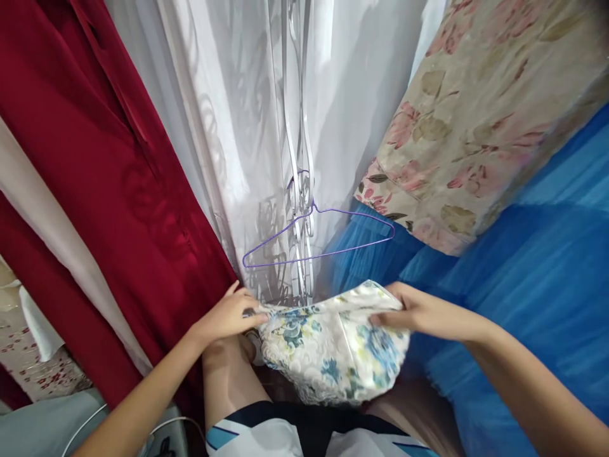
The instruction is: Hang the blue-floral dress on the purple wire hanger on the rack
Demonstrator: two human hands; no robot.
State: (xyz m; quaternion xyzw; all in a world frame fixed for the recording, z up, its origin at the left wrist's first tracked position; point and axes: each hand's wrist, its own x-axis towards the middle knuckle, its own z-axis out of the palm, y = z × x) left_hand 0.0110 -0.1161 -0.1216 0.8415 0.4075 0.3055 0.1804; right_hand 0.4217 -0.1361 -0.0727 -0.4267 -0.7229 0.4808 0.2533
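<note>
A white floral garment (333, 352) with raised texture and blue, green and yellow flowers is spread between my hands, above my lap. My left hand (233, 314) pinches its upper left corner. At the upper right edge, my right hand (404, 308) grips the cloth with the thumb in front and the fingers mostly behind. The garment's top edge is pulled nearly straight, while its lower part hangs in a rounded shape. Just beyond it, an empty purple wire hanger (342, 254) hangs from a white metal stand (307, 139).
Dark red cloth (109, 190) hangs at the left, beside white drapes (238, 114). To the right hang a beige floral fabric (457, 146) and blue tulle (533, 304). A grey surface with a white cable (178, 419) is at the lower left.
</note>
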